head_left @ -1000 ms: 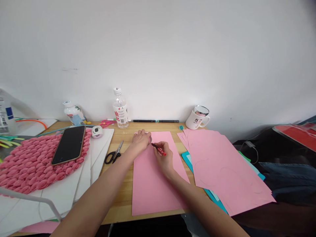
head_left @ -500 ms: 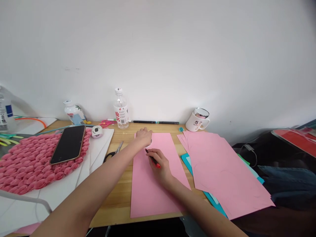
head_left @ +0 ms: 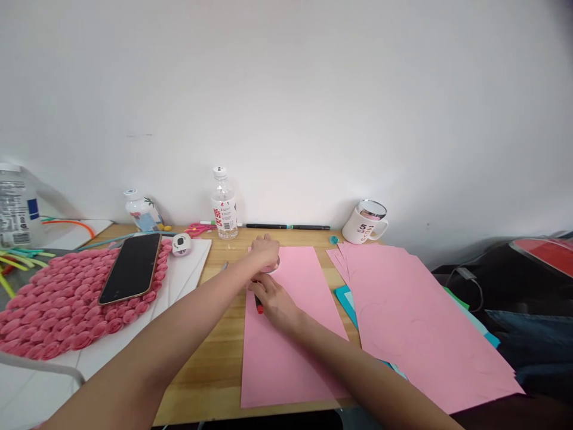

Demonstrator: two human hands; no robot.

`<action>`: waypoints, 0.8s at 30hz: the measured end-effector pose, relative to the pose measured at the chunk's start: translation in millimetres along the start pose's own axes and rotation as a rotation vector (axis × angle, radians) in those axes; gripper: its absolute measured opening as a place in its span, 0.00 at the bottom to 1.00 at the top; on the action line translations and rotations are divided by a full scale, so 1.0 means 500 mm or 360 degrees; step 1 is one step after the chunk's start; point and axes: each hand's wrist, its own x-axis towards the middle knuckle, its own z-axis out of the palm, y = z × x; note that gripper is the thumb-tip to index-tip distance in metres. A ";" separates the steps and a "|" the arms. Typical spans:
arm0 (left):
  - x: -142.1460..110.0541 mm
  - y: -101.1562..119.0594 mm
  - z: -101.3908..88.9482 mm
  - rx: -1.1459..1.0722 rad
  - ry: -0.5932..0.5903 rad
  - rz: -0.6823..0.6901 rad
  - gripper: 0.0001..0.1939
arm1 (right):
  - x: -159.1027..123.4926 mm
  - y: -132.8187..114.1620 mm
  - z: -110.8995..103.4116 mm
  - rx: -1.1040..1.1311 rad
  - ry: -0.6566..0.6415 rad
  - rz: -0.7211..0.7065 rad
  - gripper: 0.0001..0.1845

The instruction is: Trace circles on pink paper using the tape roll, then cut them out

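The right hand (head_left: 275, 301) has carried the red-ended pen (head_left: 259, 304) leftward, close to the pink sheet's (head_left: 290, 352) left edge. The left forearm (head_left: 197, 304) now hides most of the scissors (head_left: 225, 266).

Between the forearms, the near part of the pink sheet (head_left: 268, 364) offers a low way in. Left of it runs a strip of bare wood (head_left: 215, 364), but the left forearm (head_left: 179, 322) bars it partway, and the right forearm (head_left: 344, 361) spans the sheet's near right side. Far back, the water bottle (head_left: 226, 209) (standing upright, cap on) and mug (head_left: 360, 226) flank low black pens (head_left: 268, 226).
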 end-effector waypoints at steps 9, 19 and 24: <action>0.002 -0.001 -0.003 0.0146 0.0007 0.0014 0.25 | -0.037 0.019 -0.080 0.0120 -0.0077 -0.0071 0.22; -0.010 0.002 -0.011 0.0155 -0.0007 -0.0012 0.24 | -0.062 0.070 -0.134 0.0173 -0.0182 -0.0120 0.22; -0.007 0.005 -0.011 0.0158 -0.0020 -0.0015 0.25 | -0.063 0.086 -0.146 0.0166 -0.0174 -0.0124 0.22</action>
